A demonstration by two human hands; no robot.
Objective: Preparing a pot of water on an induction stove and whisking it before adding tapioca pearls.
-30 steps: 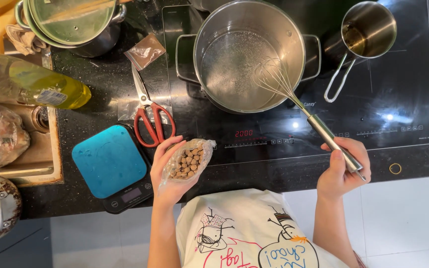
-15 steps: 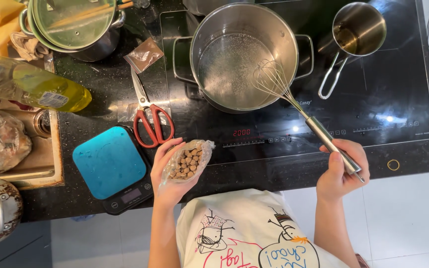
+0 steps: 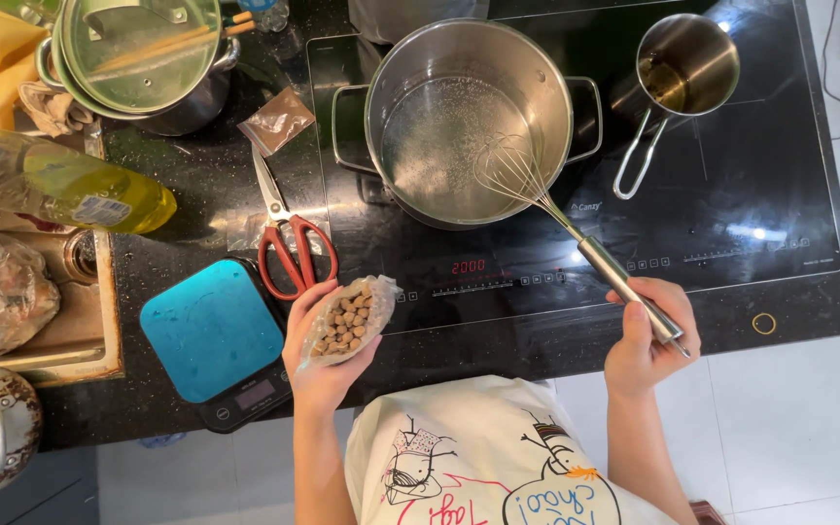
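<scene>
Left hand (image 3: 318,355) cups a clear bag of brown pellets (image 3: 344,321) over the bench's front edge; right hand (image 3: 646,340) grips a whisk (image 3: 576,233) reaching into the pot (image 3: 469,117).

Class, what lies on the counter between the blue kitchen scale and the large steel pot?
Head view: red-handled scissors lie between the scale and the pot.

Person seen from above. Both forearms bare, no sleeves visible down to the elbows. Left hand (image 3: 323,365) and right hand (image 3: 646,342) bare too: no gloves, no rings, no watch or bracelet in view. Torso covered by a cream-white apron (image 3: 483,457) or top with cartoon prints: a small dark line-drawn figure at the left, a snowman-like figure with an orange nose at the right, plus red and blue handwritten-style lettering along the lower edge.
</scene>
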